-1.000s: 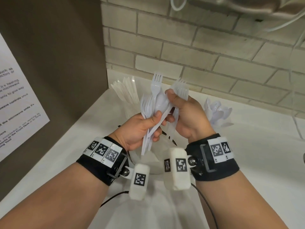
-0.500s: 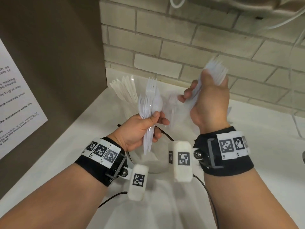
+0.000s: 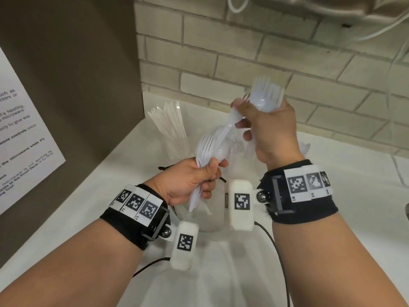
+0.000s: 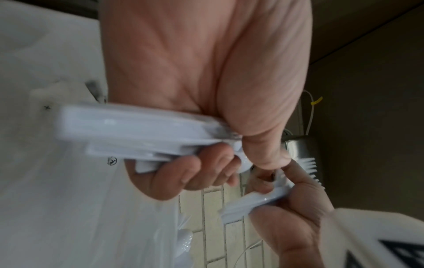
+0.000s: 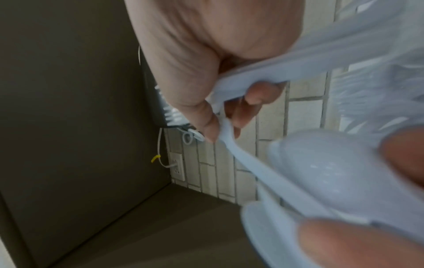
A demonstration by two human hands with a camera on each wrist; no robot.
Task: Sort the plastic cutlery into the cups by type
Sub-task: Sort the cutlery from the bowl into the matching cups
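Note:
My left hand [image 3: 207, 177] grips a bundle of white plastic forks [image 3: 204, 147] upright by the handles [image 4: 137, 134], with a spoon bowl [image 3: 221, 149] among them. My right hand [image 3: 241, 117] is above and to the right. It keeps a few forks [image 3: 269, 96] against its palm while thumb and finger pinch the handle of that spoon [image 5: 229, 130]. A clear cup of knives [image 3: 171, 129] stands behind the left hand. Spoons [image 3: 305, 148] in another cup peek out behind the right wrist. A third clear cup [image 3: 199, 220] sits below the hands, mostly hidden.
A dark brown panel [image 3: 66, 85] with a paper notice [image 3: 20, 140] walls off the left side. A pale brick wall [image 3: 221, 63] runs behind the white counter [image 3: 354, 218]. Black cables [image 3: 278, 251] trail from the wrist cameras.
My right hand, raised up and to the right with its forks half a second ago, has come back down to the left bundle and now pinches a spoon handle. The left hand sank slightly.

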